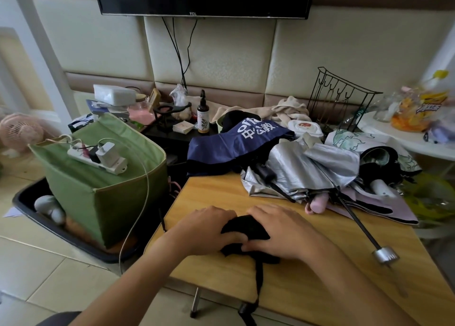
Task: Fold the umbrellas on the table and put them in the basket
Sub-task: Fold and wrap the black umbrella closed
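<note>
Basket (103,197) left of table (307,276) — umbrellas (312,168) piled at its back.

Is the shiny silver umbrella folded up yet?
No. The silver umbrella lies loose and crumpled on the table, its shaft sticking out.

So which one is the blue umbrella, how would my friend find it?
Start at the wooden table and look to its far left corner, just right of the green basket. The blue umbrella lies there, unfolded and crumpled. It is the only one with big white writing; the silver umbrella beside it is plain and shiny.
</note>
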A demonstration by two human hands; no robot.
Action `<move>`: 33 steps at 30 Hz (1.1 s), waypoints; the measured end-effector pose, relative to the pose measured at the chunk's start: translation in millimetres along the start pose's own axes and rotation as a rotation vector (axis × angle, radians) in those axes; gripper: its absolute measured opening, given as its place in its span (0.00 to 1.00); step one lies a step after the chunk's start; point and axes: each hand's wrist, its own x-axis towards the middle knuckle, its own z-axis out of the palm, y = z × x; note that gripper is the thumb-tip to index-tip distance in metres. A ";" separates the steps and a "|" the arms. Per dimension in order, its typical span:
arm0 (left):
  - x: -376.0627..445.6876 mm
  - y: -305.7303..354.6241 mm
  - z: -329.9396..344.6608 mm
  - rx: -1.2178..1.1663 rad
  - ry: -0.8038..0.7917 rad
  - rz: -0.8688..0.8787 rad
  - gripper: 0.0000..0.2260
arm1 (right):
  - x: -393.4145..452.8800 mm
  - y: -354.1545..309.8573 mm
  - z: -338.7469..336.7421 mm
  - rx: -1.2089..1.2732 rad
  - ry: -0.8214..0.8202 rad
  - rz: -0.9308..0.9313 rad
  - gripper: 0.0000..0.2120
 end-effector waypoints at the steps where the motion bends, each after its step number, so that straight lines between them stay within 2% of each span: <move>1: 0.0 -0.4 -0.6 -0.031 -0.006 -0.005 0.19 | 1.7 2.0 -2.2 -0.001 0.012 0.017 0.31; 7: -2.5 -7.0 -6.0 -0.255 -0.038 -0.031 0.18 | 2.8 -3.5 -7.6 -0.060 0.075 -0.045 0.29; 9: -5.1 -11.2 -14.0 -0.340 -0.110 -0.076 0.20 | 3.7 -3.7 -8.9 -0.158 0.178 -0.120 0.29; 11: -7.8 -14.8 -27.1 -0.484 -0.262 -0.135 0.24 | 4.9 -2.2 -6.0 -0.264 0.360 -0.222 0.28; 13: -11.2 -15.4 -38.0 -0.620 -0.389 -0.186 0.26 | 4.8 -2.7 -1.7 -0.282 0.463 -0.269 0.29; 14: -12.1 -15.5 -40.2 -0.629 -0.391 -0.183 0.25 | 5.3 -3.3 -0.9 -0.268 0.481 -0.268 0.29; 16: -13.1 -13.2 -40.1 -0.518 -0.283 -0.123 0.23 | 3.3 -9.6 -5.0 -0.216 0.440 -0.213 0.29; 18: -13.6 -9.8 -36.4 -0.317 -0.154 -0.053 0.21 | -0.8 -16.8 -12.9 -0.140 0.298 -0.117 0.28; 20: -16.0 -5.9 -32.6 -0.030 -0.034 0.025 0.21 | -1.9 -18.9 -18.9 -0.093 0.099 -0.039 0.27; 22: -19.9 -1.6 -28.0 0.283 0.174 0.179 0.22 | -2.4 -14.6 -23.7 0.040 -0.059 0.023 0.27; 24: -20.7 0.9 -21.8 0.443 0.379 0.323 0.21 | -6.6 -10.4 -33.7 0.153 -0.109 0.055 0.25; 26: -18.8 4.8 -15.8 0.406 0.490 0.345 0.21 | -12.8 -12.3 -46.6 0.065 -0.057 0.043 0.21; 28: -15.5 9.9 -12.8 0.277 0.464 0.254 0.21 | -14.9 -16.6 -53.9 -0.129 0.092 0.024 0.16; 30: -13.5 10.7 -14.0 0.138 0.319 0.127 0.21 | -11.4 -20.4 -48.8 -0.250 0.253 -0.021 0.12; 33: -10.8 0.5 -27.9 -0.017 0.120 -0.028 0.20 | -1.2 -20.7 -28.0 -0.347 0.428 -0.098 0.17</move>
